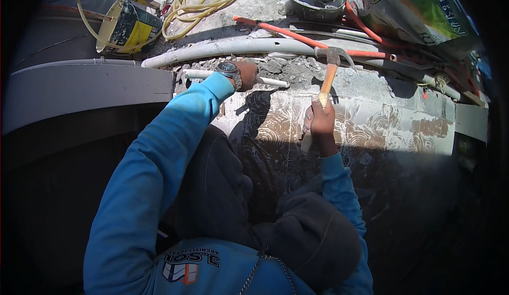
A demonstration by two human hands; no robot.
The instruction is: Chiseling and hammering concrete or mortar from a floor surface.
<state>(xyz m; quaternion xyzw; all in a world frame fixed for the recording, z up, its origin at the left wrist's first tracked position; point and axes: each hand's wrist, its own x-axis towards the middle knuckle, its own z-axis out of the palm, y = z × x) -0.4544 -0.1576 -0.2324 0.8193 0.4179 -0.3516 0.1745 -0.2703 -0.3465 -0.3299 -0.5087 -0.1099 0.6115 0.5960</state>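
My left hand (247, 76), with a wristwatch (228, 70) at its wrist, is closed around a slim whitish rod (273, 82). The rod lies nearly level over broken mortar, its right end on the rubble (275, 67); whether it is a pipe or a chisel I cannot tell. To the right, my right hand (321, 119) grips the wooden handle of a claw hammer (328, 77). The hammer's head points away from me, above the rubble and apart from the rod. Below both hands is a wall or ledge face (360, 122) with swirled white adhesive marks.
Behind the rubble runs a long grey pipe (222, 49), crossed by orange tubing (286, 33). A coiled yellow hose (204, 3) and a dark bucket (130, 27) are at far left. A black tub (318, 11) and a printed sack (408, 8) stand at the far right.
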